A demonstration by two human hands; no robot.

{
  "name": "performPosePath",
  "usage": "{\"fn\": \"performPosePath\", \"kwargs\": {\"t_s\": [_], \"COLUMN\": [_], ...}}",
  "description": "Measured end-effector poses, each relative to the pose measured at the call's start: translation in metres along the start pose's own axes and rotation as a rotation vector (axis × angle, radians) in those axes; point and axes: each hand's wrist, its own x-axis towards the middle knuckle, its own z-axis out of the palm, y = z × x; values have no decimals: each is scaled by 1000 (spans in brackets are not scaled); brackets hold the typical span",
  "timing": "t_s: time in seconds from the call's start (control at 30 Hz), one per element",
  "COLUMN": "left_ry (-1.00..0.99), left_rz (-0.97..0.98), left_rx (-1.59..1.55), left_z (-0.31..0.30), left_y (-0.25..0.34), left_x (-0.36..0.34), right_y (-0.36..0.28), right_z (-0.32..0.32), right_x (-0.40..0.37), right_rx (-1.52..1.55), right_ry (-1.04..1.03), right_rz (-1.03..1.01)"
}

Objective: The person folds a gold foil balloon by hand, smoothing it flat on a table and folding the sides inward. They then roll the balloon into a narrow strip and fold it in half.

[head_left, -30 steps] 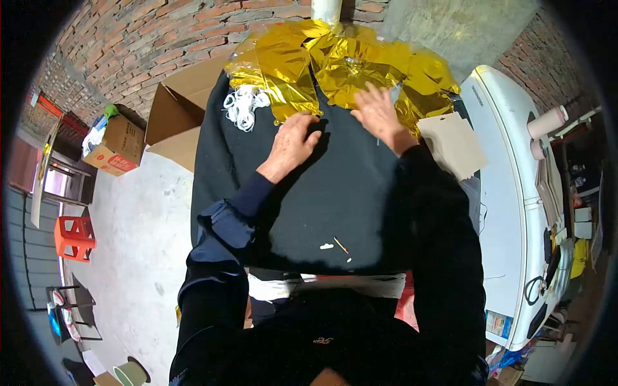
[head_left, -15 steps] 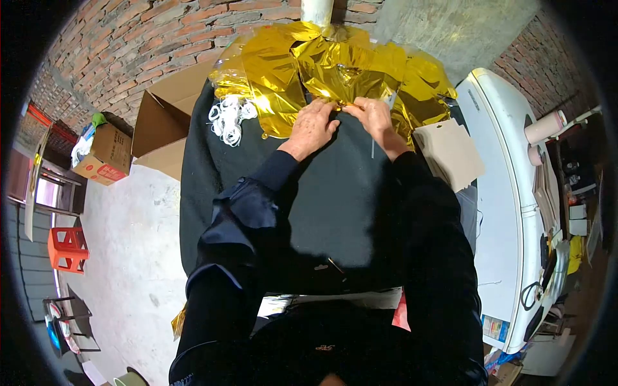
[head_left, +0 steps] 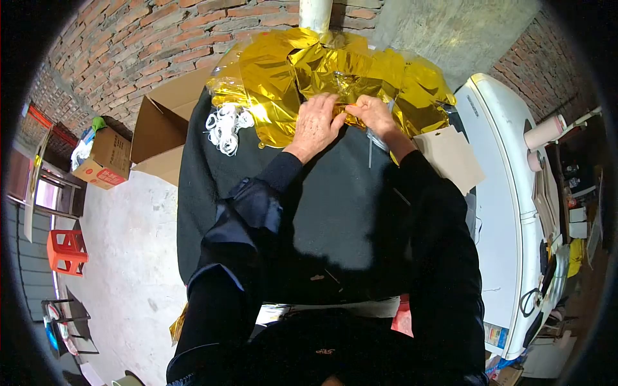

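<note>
A crumpled mass of shiny gold foil [head_left: 270, 80] spreads over the far end of a table covered in black cloth [head_left: 331, 212]. My left hand [head_left: 315, 125] lies on the foil's near edge, its fingers stretched forward and its thumb held apart. Just beside it, my right hand [head_left: 376, 117] pinches a folded bit of the foil between thumb and fingers. The fingertips of the right hand are partly hidden. A thin grey strip [head_left: 370, 152] lies on the cloth below the right hand. Left of the foil sits a bundle of white cord [head_left: 225, 128].
A piece of cardboard [head_left: 449, 157] lies at the table's right, beside a white fridge [head_left: 496, 193] lying on its back. An open cardboard box [head_left: 158, 132] stands left of the table. Farther left are a red stool [head_left: 67, 252] and another box [head_left: 106, 154]. A brick wall rises behind.
My left hand's fingers have straightened and spread farther over the foil, with the thumb moving out. The right hand still pinches the foil. More of the grey strip shows beneath it.
</note>
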Motion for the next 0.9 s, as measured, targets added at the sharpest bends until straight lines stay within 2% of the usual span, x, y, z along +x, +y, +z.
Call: {"fn": "performPosePath", "kwargs": {"t_s": [0.07,0.13,0.27,0.37,0.4,0.57,0.63,0.73,0.77,0.83,0.87,0.9], "left_ry": [-77,-43,-69,-26,-7,99,55,-410,-308,-359,-485,-477], "left_rz": [-20,13,-2,17,26,197,228,-138,-77,-59,-135,-137], "left_rx": [-48,17,83,152,181,-11,-65,-42,29,179,220,249], "left_z": [7,14,18,14,9,-10,5,18,30,37,42,46], "left_y": [-4,-8,-14,-11,-7,28,29,22,11,1,-2,-2], "left_x": [-2,-5,-11,-10,-8,12,21,46,49,60,65,64], "right_y": [4,5,11,-29,-37,-32,-30,-32,-34,-41,-44,-48], "right_z": [-4,-12,-26,-41,-45,-39,-39,-46,-50,-61,-66,-71], "right_x": [9,15,39,29,32,57,61,65,64,63,62,60], "right_rx": [178,385,243,-13,-60,-71,-68,-51,-21,40,39,84], "right_ry": [-33,-71,-33,204,206,231,267,305,304,302,302,303], "right_rz": [10,-19,-138,-203,-142,-102,-131,-139,-128,-108,-133,-138]}}
